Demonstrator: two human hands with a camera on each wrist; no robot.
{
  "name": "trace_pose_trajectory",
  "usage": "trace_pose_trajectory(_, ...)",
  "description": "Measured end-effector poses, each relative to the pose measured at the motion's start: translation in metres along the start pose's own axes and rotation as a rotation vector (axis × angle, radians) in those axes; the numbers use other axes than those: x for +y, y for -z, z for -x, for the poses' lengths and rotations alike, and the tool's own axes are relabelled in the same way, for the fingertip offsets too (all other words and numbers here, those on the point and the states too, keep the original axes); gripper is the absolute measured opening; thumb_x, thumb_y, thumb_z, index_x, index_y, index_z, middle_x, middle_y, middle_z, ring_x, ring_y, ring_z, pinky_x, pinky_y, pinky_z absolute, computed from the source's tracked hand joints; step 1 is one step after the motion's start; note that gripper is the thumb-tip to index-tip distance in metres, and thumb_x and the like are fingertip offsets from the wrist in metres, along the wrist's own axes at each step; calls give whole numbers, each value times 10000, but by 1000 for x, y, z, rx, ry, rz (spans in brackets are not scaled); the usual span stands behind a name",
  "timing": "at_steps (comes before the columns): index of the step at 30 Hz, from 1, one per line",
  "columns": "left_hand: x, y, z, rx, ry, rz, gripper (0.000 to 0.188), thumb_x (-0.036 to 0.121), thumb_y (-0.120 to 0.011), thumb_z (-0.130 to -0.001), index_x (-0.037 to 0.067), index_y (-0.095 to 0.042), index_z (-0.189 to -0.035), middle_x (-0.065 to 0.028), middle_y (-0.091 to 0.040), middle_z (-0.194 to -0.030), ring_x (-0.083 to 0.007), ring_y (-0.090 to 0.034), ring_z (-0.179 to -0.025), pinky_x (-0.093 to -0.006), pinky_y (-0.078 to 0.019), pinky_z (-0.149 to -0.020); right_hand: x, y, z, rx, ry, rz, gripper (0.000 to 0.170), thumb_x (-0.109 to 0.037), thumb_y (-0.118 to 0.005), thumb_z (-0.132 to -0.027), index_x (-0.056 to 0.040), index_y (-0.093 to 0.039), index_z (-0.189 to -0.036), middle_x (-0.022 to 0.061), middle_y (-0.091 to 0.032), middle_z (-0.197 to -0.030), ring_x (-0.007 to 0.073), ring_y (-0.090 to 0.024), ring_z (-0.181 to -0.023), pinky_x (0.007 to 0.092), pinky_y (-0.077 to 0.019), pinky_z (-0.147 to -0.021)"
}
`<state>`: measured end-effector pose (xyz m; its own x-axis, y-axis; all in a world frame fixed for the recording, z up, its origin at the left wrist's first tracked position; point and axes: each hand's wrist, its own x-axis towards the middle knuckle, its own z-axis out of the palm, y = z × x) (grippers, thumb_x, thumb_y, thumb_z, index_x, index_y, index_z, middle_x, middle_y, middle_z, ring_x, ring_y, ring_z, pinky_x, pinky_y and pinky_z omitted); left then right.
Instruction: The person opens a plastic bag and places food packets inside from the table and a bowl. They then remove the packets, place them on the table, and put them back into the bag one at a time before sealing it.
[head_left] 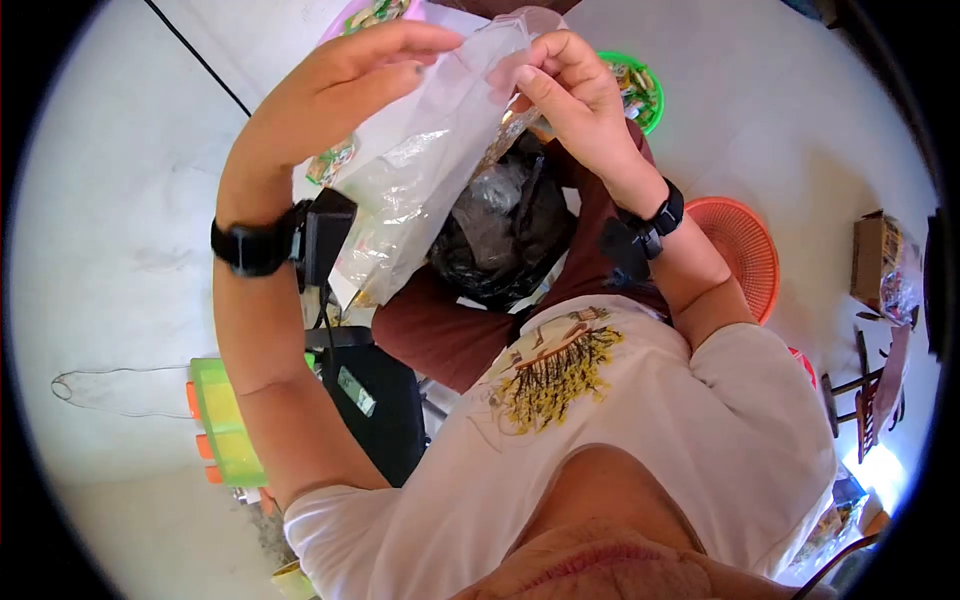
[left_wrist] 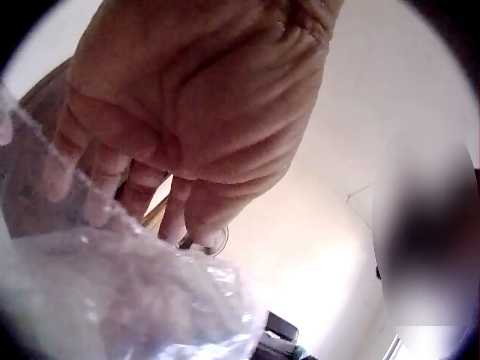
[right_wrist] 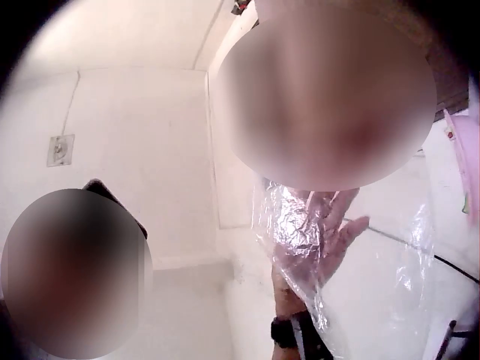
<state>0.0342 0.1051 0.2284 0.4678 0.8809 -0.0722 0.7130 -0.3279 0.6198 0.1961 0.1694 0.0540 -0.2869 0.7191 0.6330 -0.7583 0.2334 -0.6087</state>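
Note:
A clear plastic bag [head_left: 410, 175] hangs between both hands, its upper end at the fingers and its lower end over the lap. At its upper edge, the thumb and curled fingers of my right hand [head_left: 585, 105] pinch the film. My left hand [head_left: 335, 90] lies along the opposite side with fingers and thumb extended. In the left wrist view, the fingers of that hand [left_wrist: 202, 97] reach down behind the film of the bag [left_wrist: 112, 292]. The right wrist view shows the left hand [right_wrist: 326, 240] through the clear film; a blurred patch covers the right hand there.
A black plastic bag [head_left: 510, 235] sits by the lap. Beyond the hands are a green-rimmed basin [head_left: 657, 95] of small packets and a pink basin [head_left: 418, 10]. An orange basket [head_left: 745, 255] stands to the right, with a cardboard box [head_left: 875, 255] farther off.

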Motion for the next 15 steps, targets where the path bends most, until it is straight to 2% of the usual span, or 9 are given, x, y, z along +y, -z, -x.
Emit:
trace_pose_trajectory(1, 0, -1, -10, -59, -63, -7, 407, 91, -486, -888, 15, -444, -1286, -82, -531, -1182, -167, -481, -1131, -293, -377, -959, -3, 4, -1, -7, 2, 16, 120, -83, -532, -911, -53, -496, -1022, 62, -636, -897, 116, -615, -806, 243, -498, -669)
trace_pose_trajectory(4, -19, -16, -36, -53, -133, 36, 501, 99, -524, -873, 23, -368, -1342, -85, -516, -1220, -159, -469, -1147, -297, -381, -961, -12, 12, -5, -32, -1, -209, 165, -63, -526, -905, -52, -504, -1068, 64, -632, -920, 129, -623, -817, 251, -506, -673)
trace_pose_trajectory(5, -14, -18, -41, -74, -86, 102, 569, 119, -561, -861, 38, -320, -1370, -86, -506, -1247, -143, -448, -1168, -294, -374, -978, -16, 19, -6, -66, 8, -232, 186, -49, -516, -901, -52, -517, -1087, 66, -626, -927, 162, -633, -857, 263, -514, -679)
trace_pose_trajectory(8, -11, -14, -57, -122, -31, 153, 516, 140, -584, -855, 31, -396, -1322, -73, -540, -1192, -125, -486, -1112, -274, -402, -944, -30, 44, -8, -170, -27, -415, 165, -26, -502, -893, -51, -540, -1051, 67, -622, -911, 202, -636, -893, 277, -519, -688)
trace_pose_trajectory(9, -12, -13, -63, -144, -15, 194, 464, 168, -606, -845, 39, -447, -1262, -63, -557, -1150, -141, -497, -1108, -286, -405, -940, -37, 52, -8, -150, -69, -382, 168, -5, -491, -880, -52, -556, -1027, 75, -616, -901, 238, -641, -896, 292, -526, -693)
trace_pose_trajectory(11, -16, -11, -77, -189, 23, 281, 370, 223, -650, -826, 56, -549, -1141, -43, -590, -1067, -175, -517, -1101, -310, -410, -930, -48, 61, -8, -135, -69, -366, 167, -3, -490, -872, -50, -561, -1015, 78, -614, -888, 245, -647, -870, 298, -530, -691)
trace_pose_trajectory(14, -6, -14, -92, -209, -58, 189, 199, 198, -661, -814, 51, -594, -930, -36, -615, -961, -172, -545, -1053, -292, -414, -913, -59, 75, -10, -137, -100, -330, 145, -40, -506, -864, -43, -575, -991, 89, -615, -893, 257, -646, -873, 321, -532, -710)
trace_pose_trajectory(15, -2, -15, -96, -188, -84, 217, 180, 194, -661, -812, 53, -594, -902, -38, -617, -950, -171, -545, -1053, -286, -417, -904, -59, 81, -9, -139, -103, -324, 143, -46, -513, -861, -44, -579, -988, 93, -618, -905, 254, -644, -883, 327, -531, -719)
